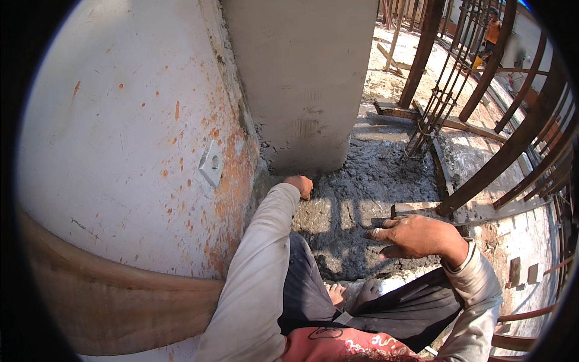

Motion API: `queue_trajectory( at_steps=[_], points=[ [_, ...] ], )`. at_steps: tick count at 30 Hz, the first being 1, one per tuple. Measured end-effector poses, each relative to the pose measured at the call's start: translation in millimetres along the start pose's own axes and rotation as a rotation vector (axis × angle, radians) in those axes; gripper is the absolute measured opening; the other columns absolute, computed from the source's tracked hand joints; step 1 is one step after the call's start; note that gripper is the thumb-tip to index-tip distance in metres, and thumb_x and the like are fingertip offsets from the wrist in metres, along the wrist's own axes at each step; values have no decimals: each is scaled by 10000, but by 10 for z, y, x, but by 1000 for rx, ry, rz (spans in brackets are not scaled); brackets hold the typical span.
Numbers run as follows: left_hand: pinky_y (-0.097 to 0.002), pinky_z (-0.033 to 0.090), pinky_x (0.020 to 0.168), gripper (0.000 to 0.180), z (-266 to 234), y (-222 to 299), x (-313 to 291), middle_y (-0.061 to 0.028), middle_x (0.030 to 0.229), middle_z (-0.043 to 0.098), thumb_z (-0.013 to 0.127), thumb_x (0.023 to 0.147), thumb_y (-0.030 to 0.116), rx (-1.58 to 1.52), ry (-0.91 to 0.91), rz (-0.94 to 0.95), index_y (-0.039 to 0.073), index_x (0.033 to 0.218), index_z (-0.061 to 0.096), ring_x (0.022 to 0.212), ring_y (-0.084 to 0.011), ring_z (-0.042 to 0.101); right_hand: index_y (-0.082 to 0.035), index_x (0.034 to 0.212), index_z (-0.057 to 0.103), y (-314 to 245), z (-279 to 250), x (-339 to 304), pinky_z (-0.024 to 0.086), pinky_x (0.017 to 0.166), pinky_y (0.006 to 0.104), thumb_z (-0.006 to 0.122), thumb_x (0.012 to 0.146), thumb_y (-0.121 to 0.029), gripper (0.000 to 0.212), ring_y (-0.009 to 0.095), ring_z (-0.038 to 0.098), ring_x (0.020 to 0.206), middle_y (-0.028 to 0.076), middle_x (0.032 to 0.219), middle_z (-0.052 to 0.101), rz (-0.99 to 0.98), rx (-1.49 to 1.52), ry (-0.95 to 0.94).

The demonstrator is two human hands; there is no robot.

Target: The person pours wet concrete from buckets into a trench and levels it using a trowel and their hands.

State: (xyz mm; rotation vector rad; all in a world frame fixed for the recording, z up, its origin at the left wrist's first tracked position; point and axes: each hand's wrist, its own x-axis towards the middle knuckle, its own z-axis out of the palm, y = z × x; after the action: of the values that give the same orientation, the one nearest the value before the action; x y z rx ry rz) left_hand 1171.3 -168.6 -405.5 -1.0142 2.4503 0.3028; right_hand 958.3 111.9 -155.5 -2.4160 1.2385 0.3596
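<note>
Wet grey concrete [386, 175] fills the low patch before me, lumpy and striped with shadow. A smooth grey column [295, 78] rises from its far left edge. My left hand [300, 186] is down at the column's foot, close to the wall; its fingers are curled closed, and what they hold, if anything, is hidden. Over the near right part of the concrete hangs my right hand [419, 235], its fingers stretched and apart, with grey smears on the fingertips and nothing held.
A white wall [126, 145] with orange stains and a metal plate [211, 164] stands at left. Brown wood [120, 301] curves along its base. Upright rebar [443, 99], boards [482, 211] and dark posts [518, 145] crowd the right. A person [493, 33] is far off there.
</note>
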Motion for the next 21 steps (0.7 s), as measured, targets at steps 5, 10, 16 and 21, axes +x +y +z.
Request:
queue_trajectory(
  at_steps=[5, 10, 16, 21],
  points=[
    [-432, 536, 856, 362, -175, 146, 139, -87, 1158, 682, 673, 835, 327, -12, -8, 64, 158, 1154, 677, 1057, -299, 651, -63, 1292, 525, -41, -78, -56, 516, 822, 488, 611, 907, -347, 486, 415, 640, 976, 219, 1113, 629, 55, 37, -32],
    [-434, 483, 973, 467, -515, 21, 308, -97, 1265, 628, 662, 850, 355, -59, -120, 123, 146, 1265, 607, 1161, -323, 592, -56, 1271, 532, -89, -60, -91, 504, 847, 492, 612, 906, -310, 451, 403, 638, 984, 209, 1070, 634, 1, 85, 31],
    [-489, 487, 723, 336, -529, -386, 935, -174, 867, 707, 637, 864, 302, -56, 11, 214, 39, 1072, 665, 783, -345, 674, -68, 1330, 491, -105, -48, -169, 499, 835, 496, 609, 900, -283, 495, 407, 629, 996, 201, 1043, 643, 19, 97, -6],
    [-442, 471, 952, 498, 152, 67, 683, -182, 1202, 637, 644, 861, 370, -62, -69, 348, 97, 1272, 583, 1144, -373, 582, -63, 1345, 486, -19, -12, -129, 493, 839, 496, 614, 894, -277, 515, 412, 621, 1009, 210, 1076, 637, 95, 115, -88]
  ],
)
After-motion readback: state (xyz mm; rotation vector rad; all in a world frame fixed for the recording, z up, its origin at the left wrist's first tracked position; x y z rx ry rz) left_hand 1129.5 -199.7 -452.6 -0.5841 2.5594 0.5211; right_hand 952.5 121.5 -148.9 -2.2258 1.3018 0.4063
